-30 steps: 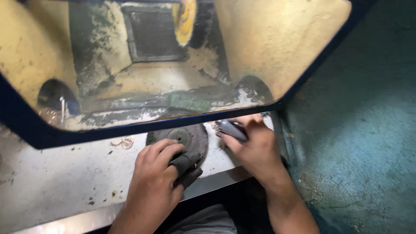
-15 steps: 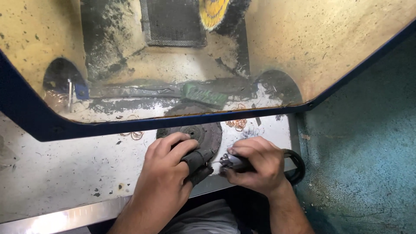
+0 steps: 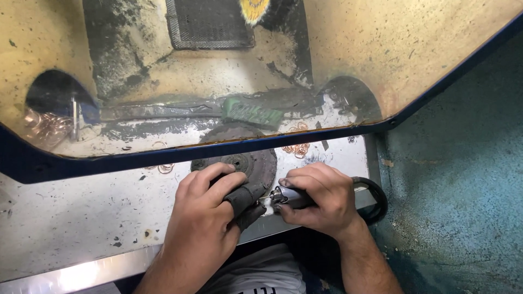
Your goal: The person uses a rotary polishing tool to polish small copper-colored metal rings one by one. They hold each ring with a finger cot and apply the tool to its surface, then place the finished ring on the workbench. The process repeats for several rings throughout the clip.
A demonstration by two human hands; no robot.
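Lower centre: left hand (image 3: 204, 218) gripping grimy dark part (image 3: 245, 198), right hand (image 3: 321, 198) pressing metal-tipped tool (image 3: 289, 196) against it.

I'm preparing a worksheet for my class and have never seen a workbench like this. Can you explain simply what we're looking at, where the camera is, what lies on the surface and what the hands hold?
There is one picture, taken by a camera on the worker's head, looking down at two bare hands. They work at a scuffed metal bench in front of a dirty yellowed cabinet with a blue-edged window. On the bench lie a dark round disc and a few small copper-coloured rings. The left hand grips a small dark piece; I cannot tell what it is. The right hand holds a slim pen-like tool with a black hose behind it, its tip meeting the dark piece.
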